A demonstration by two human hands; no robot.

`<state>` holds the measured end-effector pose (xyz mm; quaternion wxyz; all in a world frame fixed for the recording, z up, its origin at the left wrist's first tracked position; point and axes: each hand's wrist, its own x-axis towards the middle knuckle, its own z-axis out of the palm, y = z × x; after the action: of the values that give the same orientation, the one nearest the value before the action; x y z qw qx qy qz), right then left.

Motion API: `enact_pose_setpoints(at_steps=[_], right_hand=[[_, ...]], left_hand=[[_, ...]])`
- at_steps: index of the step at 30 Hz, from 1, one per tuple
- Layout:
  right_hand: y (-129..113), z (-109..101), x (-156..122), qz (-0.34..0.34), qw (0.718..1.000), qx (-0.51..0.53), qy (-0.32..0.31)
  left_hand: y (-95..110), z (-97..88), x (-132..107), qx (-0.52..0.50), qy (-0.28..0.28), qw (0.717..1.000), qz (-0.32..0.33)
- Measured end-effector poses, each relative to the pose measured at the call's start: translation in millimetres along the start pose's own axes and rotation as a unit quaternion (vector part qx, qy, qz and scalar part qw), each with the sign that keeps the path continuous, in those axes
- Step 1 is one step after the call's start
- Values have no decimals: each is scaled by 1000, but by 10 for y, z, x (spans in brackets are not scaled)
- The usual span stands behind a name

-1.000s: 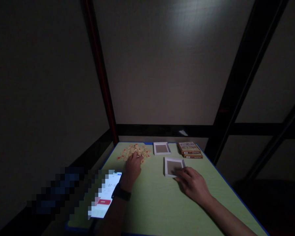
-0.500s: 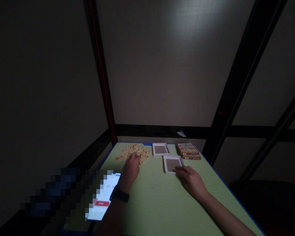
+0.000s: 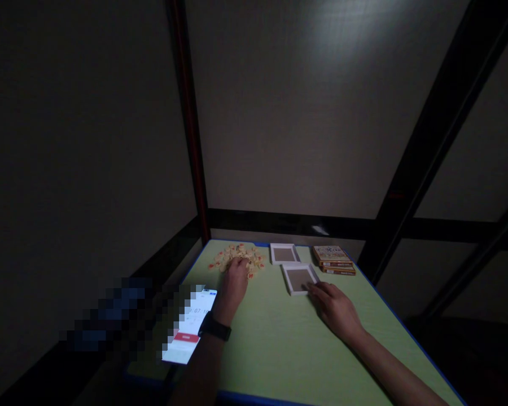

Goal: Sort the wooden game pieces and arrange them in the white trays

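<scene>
A loose pile of small pale game pieces (image 3: 232,254), some with red marks, lies at the far left of the table. My left hand (image 3: 236,276), with a black band on its wrist, reaches into the near side of this pile. Its fingers are bent together, and what they pinch is hidden. At the near right corner of a shallow white open box (image 3: 287,282) is my right hand (image 3: 336,307), its fingers closed over the rim. The brown inner floor of this box shows. Just behind it lies a second shallow white box (image 3: 297,252), also open.
Two patterned game boxes (image 3: 332,256) are stacked at the far right of the green table (image 3: 271,349). A lit phone (image 3: 190,327) showing a timer is beside my left forearm. A wall (image 3: 288,141) rises behind the table.
The whole view has shifted, so the table appears slightly further right and higher. My left hand stays at the pile, and my right hand stays at the near box's corner.
</scene>
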<state>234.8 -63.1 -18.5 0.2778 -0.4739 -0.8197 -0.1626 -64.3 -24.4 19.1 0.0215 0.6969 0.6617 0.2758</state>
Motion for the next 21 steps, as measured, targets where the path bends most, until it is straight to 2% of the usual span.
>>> enact_pose_setpoints(at_steps=[3,6,9,12,14,17,19,21], right_hand=[[-118,-5,31,-33,999,39,7],[-400,67,235,-72,992,101,-31],[-766,233,615,-35,982,162,-86],[-1067,439,991,9,977,182,-115],[-1183,561,1141,25,977,159,-137],[-1229,672,1187,24,981,134,-137],[-1205,684,1146,12,984,130,-123],[-1164,651,1096,8,986,118,-116]], left_hand=[[7,-12,10,-15,16,1000,-15],[-3,-24,22,-4,32,999,-39],[-40,-21,25,10,42,997,-59],[-85,-4,21,-12,41,997,-65],[-113,19,26,-58,55,995,-64],[-152,89,59,-174,86,978,-72],[-180,165,98,-279,87,952,-86],[-206,256,136,-387,65,914,-105]])
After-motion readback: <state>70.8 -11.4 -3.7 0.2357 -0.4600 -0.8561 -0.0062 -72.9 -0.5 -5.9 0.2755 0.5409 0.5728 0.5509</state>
